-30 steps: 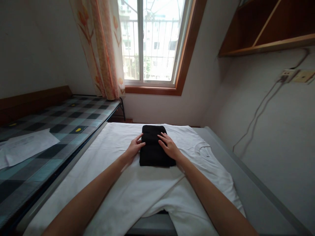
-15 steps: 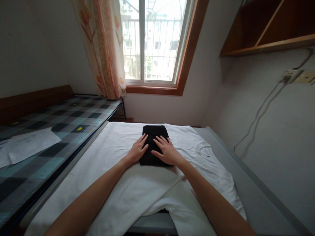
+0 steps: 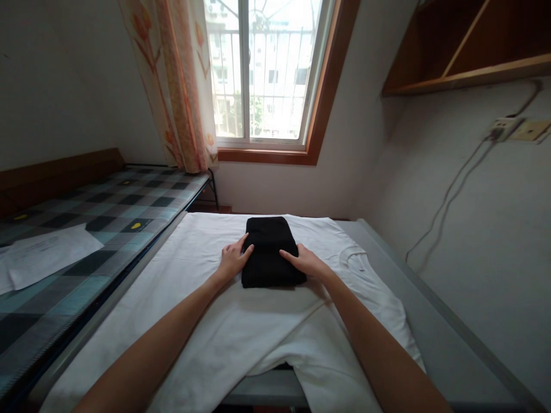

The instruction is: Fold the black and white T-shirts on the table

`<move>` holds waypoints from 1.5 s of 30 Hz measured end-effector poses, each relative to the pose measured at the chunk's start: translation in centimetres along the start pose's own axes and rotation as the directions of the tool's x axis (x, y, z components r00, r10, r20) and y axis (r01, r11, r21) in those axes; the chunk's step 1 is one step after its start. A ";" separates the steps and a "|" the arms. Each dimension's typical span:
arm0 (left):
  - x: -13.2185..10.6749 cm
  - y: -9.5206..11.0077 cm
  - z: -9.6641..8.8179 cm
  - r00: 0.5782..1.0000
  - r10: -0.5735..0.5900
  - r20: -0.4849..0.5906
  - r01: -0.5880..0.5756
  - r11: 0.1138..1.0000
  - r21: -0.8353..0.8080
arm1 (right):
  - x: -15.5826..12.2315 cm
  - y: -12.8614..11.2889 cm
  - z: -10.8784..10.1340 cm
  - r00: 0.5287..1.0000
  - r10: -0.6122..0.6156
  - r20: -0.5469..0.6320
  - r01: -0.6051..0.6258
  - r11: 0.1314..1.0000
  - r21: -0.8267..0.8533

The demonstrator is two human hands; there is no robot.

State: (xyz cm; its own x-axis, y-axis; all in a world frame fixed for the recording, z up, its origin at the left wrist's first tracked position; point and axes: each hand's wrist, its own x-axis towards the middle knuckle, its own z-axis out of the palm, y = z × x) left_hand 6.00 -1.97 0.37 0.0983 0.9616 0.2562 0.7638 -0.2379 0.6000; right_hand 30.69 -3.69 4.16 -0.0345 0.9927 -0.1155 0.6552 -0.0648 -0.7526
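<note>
A folded black garment (image 3: 272,255) lies as a neat flat bundle on a white long-sleeved shirt (image 3: 185,310) that is spread out flat. At the bundle's left edge is my left hand (image 3: 233,256), thumb and forefinger against its side and the other fingers curled. My right hand (image 3: 305,262) grips the right edge, its thumb on top and its fingers hidden along the side or beneath. The shirt's collar (image 3: 353,259) points right, and its near part hangs toward me.
Under the shirt is a grey surface (image 3: 396,310). To the left stands a bed with a checked mattress (image 3: 159,202) and white papers (image 3: 51,255) on it. Ahead are a curtain (image 3: 185,92) and a window (image 3: 275,86). A wooden shelf (image 3: 465,80) and a cord (image 3: 447,201) are at right.
Both hands, which lay flat with spread fingers on top of the black garment, have moved outward to its left and right edges. The camera view has shifted slightly.
</note>
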 end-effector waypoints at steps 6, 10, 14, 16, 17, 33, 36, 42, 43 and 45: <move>0.2 -0.4 0.1 1.000 -0.003 -0.031 0.003 1.000 -0.020 | -1.7 -2.3 -0.5 0.984 0.035 0.173 -0.106 0.903 0.417; 0.1 -0.5 0.2 0.995 0.005 -0.099 -0.017 0.993 -0.120 | -1.3 -1.9 -3.2 0.982 -0.088 0.167 0.007 0.901 0.434; 0.0 -0.4 0.1 0.989 -0.009 -0.149 -0.020 0.981 -0.194 | 1.3 2.3 -6.4 0.974 0.009 -0.227 0.085 0.914 0.397; -0.1 -0.2 0.1 0.992 0.014 -0.128 -0.038 0.983 -0.181 | 2.7 4.9 -7.1 0.872 0.144 -0.467 0.040 0.931 0.362; -0.1 -0.1 0.1 0.993 0.029 -0.112 -0.047 0.985 -0.164 | 3.3 6.1 -7.2 0.834 0.187 -0.519 0.005 0.938 0.347; -1.5 0.6 0.9 0.932 0.350 -0.089 -0.337 0.931 0.138 | 2.1 4.3 -4.7 0.722 -0.271 -0.636 0.008 0.923 -0.384; -1.2 0.9 1.2 0.912 0.401 -0.089 -0.382 0.907 0.176 | 0.5 1.6 -3.0 0.699 -0.520 -0.490 0.239 0.816 -0.526; 1.8 1.6 1.5 0.874 0.475 -0.104 -0.433 0.857 0.279 | -1.6 -1.1 0.1 0.770 -0.616 -0.166 0.327 0.605 -0.726; 2.6 1.7 1.3 0.862 0.499 -0.090 -0.454 0.839 0.300 | -1.8 -1.2 0.2 0.786 -0.600 -0.152 0.308 0.592 -0.745; 4.0 2.1 0.9 0.835 0.549 -0.030 -0.508 0.791 0.340 | -2.0 -1.4 0.0 0.815 -0.561 -0.144 0.265 0.582 -0.769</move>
State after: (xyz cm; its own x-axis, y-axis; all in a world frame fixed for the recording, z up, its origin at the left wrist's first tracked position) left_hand 8.59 1.47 1.99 0.4821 0.6686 0.5662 0.7717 -0.6300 0.0868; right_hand 29.86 -5.59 5.43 -0.2871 0.8604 0.4210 0.9524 0.3034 0.0294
